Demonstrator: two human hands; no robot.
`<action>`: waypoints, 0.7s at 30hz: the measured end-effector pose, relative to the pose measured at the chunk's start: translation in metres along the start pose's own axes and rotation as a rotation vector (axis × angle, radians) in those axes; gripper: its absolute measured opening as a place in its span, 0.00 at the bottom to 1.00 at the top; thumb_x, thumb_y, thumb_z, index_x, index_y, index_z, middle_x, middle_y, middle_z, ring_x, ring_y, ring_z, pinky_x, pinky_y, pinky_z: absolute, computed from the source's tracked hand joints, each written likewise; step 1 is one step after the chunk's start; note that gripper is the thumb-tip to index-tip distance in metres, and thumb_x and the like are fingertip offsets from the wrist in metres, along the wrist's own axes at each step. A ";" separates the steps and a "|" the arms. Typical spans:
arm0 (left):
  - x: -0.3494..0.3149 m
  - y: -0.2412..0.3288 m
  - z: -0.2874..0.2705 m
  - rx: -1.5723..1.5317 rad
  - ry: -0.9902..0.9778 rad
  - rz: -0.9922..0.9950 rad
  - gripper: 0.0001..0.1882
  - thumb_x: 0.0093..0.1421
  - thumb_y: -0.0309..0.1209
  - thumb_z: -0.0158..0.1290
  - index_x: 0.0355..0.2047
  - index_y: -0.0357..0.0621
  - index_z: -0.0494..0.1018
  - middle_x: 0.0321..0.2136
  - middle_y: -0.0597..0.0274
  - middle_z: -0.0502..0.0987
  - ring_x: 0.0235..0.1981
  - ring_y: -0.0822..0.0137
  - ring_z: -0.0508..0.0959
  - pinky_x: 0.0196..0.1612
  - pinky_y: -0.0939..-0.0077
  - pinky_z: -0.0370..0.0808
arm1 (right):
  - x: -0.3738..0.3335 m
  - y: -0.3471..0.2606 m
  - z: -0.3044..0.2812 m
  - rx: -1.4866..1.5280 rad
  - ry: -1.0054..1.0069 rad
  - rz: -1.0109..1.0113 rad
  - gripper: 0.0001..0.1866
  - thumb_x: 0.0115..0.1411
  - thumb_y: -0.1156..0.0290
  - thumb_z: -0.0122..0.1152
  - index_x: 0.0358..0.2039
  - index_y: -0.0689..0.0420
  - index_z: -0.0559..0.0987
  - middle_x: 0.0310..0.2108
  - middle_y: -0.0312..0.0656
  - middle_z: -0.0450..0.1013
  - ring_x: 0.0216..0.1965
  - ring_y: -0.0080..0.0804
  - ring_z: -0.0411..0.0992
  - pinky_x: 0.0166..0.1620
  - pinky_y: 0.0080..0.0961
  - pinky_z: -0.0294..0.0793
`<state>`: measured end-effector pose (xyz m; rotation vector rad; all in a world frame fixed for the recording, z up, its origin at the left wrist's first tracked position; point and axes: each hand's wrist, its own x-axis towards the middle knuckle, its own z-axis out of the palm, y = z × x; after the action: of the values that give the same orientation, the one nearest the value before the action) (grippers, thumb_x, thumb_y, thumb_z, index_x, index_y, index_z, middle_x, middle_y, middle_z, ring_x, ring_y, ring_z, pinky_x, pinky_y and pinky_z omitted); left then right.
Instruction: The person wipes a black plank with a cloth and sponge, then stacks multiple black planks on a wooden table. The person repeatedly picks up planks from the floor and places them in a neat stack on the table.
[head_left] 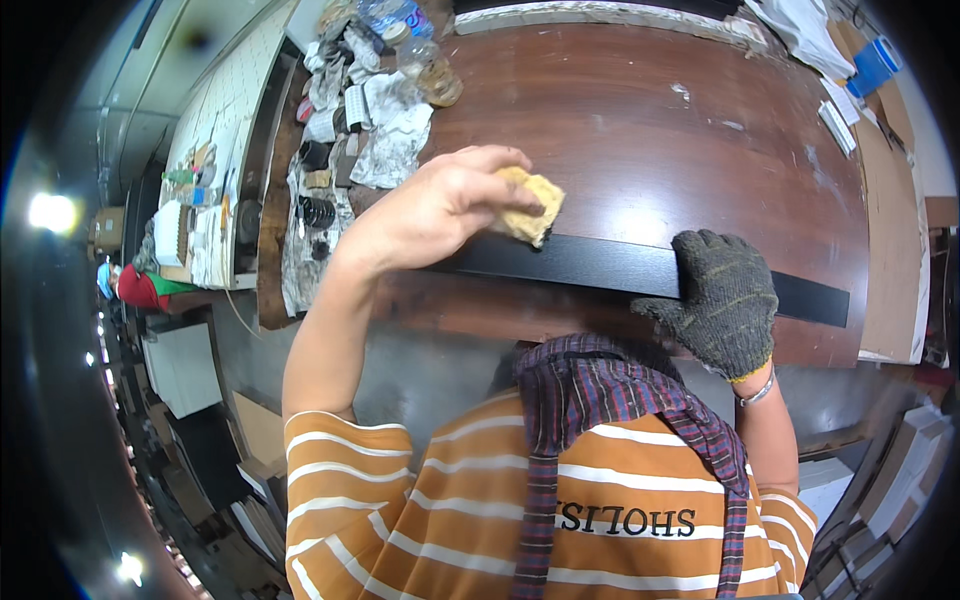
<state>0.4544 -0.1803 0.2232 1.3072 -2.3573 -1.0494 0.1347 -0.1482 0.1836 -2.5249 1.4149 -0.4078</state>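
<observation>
My bare left hand [440,205] is closed on a yellow sponge [541,205] with a dark stain on its lower edge. The sponge sits at the far edge of a long, flat black board [600,262], which lies across the near part of a brown wooden tabletop [580,120]. My right hand [725,295], in a dark grey knitted glove, grips the board toward its right end, thumb on the near side and fingers over the far side. Part of the board's left end is hidden beneath my left hand and forearm.
Stained cloths [395,140], plastic bottles [425,65] and small dark containers [317,212] crowd the table's left side. At the far right are a blue container [873,67] and cardboard [895,240]. Another person [140,288] is at the far left, near a white-topped bench [215,110].
</observation>
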 end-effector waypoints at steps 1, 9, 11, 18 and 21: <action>-0.012 -0.006 -0.003 0.044 0.022 -0.037 0.23 0.48 0.10 0.49 0.45 0.38 0.79 0.55 0.53 0.71 0.57 0.55 0.72 0.59 0.67 0.70 | 0.001 -0.001 0.001 0.011 0.035 -0.002 0.30 0.40 0.45 0.72 0.33 0.57 0.77 0.29 0.49 0.72 0.34 0.52 0.71 0.41 0.45 0.71; -0.155 -0.092 -0.064 0.376 0.441 -0.645 0.21 0.49 0.14 0.45 0.42 0.37 0.80 0.52 0.46 0.74 0.51 0.47 0.76 0.57 0.65 0.70 | -0.002 -0.004 0.004 -0.075 -0.046 0.037 0.34 0.39 0.46 0.75 0.41 0.57 0.79 0.35 0.48 0.76 0.40 0.50 0.74 0.46 0.40 0.72; -0.190 -0.113 -0.050 0.258 0.595 -0.645 0.22 0.48 0.13 0.46 0.43 0.37 0.80 0.53 0.47 0.74 0.52 0.48 0.76 0.58 0.66 0.70 | -0.003 -0.005 0.006 -0.093 0.016 0.002 0.34 0.39 0.44 0.75 0.41 0.57 0.79 0.36 0.48 0.76 0.40 0.49 0.74 0.46 0.40 0.72; -0.253 -0.193 0.038 0.075 0.879 -0.812 0.19 0.45 0.13 0.50 0.38 0.36 0.79 0.43 0.50 0.79 0.45 0.55 0.79 0.52 0.70 0.73 | -0.002 -0.009 0.009 -0.120 0.031 0.039 0.35 0.36 0.45 0.76 0.40 0.57 0.79 0.35 0.47 0.76 0.40 0.49 0.75 0.47 0.40 0.72; -0.259 -0.219 0.061 0.190 0.964 -0.877 0.18 0.46 0.16 0.53 0.39 0.38 0.80 0.38 0.50 0.81 0.42 0.55 0.80 0.49 0.69 0.74 | -0.002 -0.012 0.008 -0.103 0.006 0.066 0.34 0.34 0.50 0.77 0.40 0.56 0.79 0.34 0.45 0.75 0.38 0.47 0.74 0.45 0.38 0.72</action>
<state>0.7083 -0.0144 0.0597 2.3026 -1.1648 -0.1696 0.1463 -0.1400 0.1795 -2.5494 1.5550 -0.3392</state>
